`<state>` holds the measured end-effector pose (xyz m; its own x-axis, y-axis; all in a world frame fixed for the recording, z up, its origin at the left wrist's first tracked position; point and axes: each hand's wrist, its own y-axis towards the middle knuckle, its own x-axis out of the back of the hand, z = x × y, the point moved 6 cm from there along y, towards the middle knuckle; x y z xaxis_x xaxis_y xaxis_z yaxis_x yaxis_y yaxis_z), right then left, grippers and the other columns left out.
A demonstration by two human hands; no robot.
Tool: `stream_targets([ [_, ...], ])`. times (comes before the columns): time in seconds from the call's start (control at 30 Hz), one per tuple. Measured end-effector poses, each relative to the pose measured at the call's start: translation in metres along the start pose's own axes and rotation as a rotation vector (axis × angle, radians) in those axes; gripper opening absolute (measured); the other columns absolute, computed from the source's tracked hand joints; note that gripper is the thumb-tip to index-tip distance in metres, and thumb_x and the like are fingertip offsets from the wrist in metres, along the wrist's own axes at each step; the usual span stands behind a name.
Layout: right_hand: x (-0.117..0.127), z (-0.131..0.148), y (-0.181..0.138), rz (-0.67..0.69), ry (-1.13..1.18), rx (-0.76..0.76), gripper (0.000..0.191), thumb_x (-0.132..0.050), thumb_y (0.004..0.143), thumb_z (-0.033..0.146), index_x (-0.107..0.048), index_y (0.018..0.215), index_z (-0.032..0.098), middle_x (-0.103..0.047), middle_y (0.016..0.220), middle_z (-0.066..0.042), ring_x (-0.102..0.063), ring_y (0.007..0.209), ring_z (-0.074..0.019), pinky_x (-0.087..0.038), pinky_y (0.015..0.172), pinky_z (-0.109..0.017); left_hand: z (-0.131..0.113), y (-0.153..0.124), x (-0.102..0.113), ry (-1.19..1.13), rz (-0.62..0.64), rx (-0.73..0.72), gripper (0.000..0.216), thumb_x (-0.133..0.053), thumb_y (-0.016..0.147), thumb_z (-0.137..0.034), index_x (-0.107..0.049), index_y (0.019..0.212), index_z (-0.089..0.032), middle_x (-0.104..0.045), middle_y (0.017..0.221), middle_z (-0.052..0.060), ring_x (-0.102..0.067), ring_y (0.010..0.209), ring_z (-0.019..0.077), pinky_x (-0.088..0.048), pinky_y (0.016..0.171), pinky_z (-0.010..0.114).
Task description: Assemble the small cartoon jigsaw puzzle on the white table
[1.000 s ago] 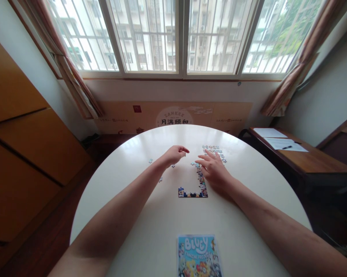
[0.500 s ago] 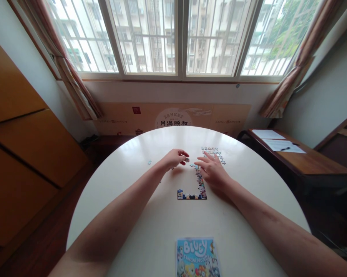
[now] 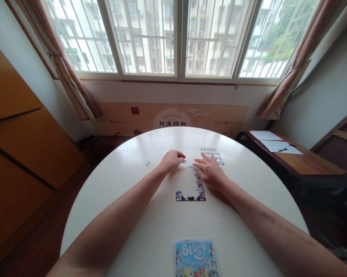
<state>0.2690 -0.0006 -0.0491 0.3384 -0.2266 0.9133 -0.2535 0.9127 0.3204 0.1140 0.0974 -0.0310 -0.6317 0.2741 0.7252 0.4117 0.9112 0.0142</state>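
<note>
My left hand [image 3: 173, 161] is over the middle of the table, its fingers bent together in a pinch. A small light-blue jigsaw puzzle piece [image 3: 184, 161] shows at the fingertips; the thumb is mostly hidden. To the right, my right hand [image 3: 210, 172] lies with fingers spread over the upper end of a partly joined puzzle border [image 3: 200, 184]. That border runs down and turns left along a dark bottom edge to a short corner. Beyond the right fingers are rows of loose light-blue pieces [image 3: 208, 149], partly covered by the hand.
Another loose piece [image 3: 147, 163] lies left of my left hand on the round white table [image 3: 112, 184]. A blue "Bluey" picture sheet [image 3: 195, 256] lies at the near side. A wooden side table [image 3: 311, 163] with papers [image 3: 279, 147] and a pen stands at the right.
The left hand has turned slightly, and the piece at its fingertips now shows light blue instead of grey. The right hand stays over the puzzle. The whole view has shifted a little.
</note>
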Motion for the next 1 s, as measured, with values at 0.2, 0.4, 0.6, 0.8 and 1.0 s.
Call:
stream_targets([
  [0.2, -0.003, 0.002, 0.001, 0.028, -0.008, -0.005, 0.042, -0.046, 0.092, 0.015, -0.071, 0.123, 0.027, -0.061, 0.144, -0.005, -0.031, 0.15, -0.0368, -0.015, 0.118, -0.072, -0.006, -0.005, -0.008, 0.11, -0.007, -0.004, 0.017, -0.068, 0.078, -0.02, -0.082, 0.087, -0.021, -0.079, 0.091, 0.007, -0.071, 0.087, 0.0227, -0.051, 0.08, 0.03],
  [0.4, -0.002, 0.005, 0.002, 0.047, -0.015, -0.02, 0.041, -0.046, 0.091, 0.015, -0.073, 0.119, 0.027, -0.06, 0.144, -0.005, -0.032, 0.149, -0.0378, -0.015, 0.117, -0.072, -0.01, -0.008, -0.011, 0.188, -0.025, -0.008, 0.017, -0.069, 0.076, -0.024, -0.083, 0.086, -0.023, -0.079, 0.088, 0.008, -0.07, 0.084, 0.0245, -0.05, 0.075, 0.031],
  [0.6, -0.001, 0.007, 0.002, 0.046, -0.02, -0.011, 0.039, -0.046, 0.092, 0.017, -0.074, 0.118, 0.026, -0.06, 0.144, -0.006, -0.032, 0.149, -0.0385, -0.016, 0.117, -0.073, -0.012, -0.009, -0.015, 0.315, -0.04, -0.028, 0.018, -0.066, 0.079, -0.027, -0.083, 0.085, -0.025, -0.079, 0.09, 0.008, -0.07, 0.084, 0.0253, -0.049, 0.072, 0.032],
  [0.8, -0.001, 0.007, 0.002, 0.042, -0.027, 0.002, 0.038, -0.047, 0.092, 0.016, -0.074, 0.118, 0.026, -0.06, 0.144, -0.007, -0.032, 0.149, -0.0385, -0.016, 0.117, -0.073, -0.018, -0.012, -0.017, 0.391, -0.054, -0.053, 0.021, -0.063, 0.083, -0.031, -0.082, 0.087, -0.024, -0.078, 0.096, 0.009, -0.069, 0.088, 0.0267, -0.05, 0.074, 0.033],
  [1.0, -0.003, 0.006, 0.003, 0.041, -0.037, 0.004, 0.037, -0.047, 0.092, 0.017, -0.074, 0.116, 0.024, -0.059, 0.145, -0.007, -0.032, 0.149, -0.0396, -0.017, 0.116, -0.073, -0.021, -0.013, -0.018, 0.459, -0.061, -0.051, 0.019, -0.064, 0.084, -0.028, -0.082, 0.088, -0.025, -0.078, 0.097, 0.005, -0.069, 0.091, 0.0238, -0.051, 0.079, 0.031],
])
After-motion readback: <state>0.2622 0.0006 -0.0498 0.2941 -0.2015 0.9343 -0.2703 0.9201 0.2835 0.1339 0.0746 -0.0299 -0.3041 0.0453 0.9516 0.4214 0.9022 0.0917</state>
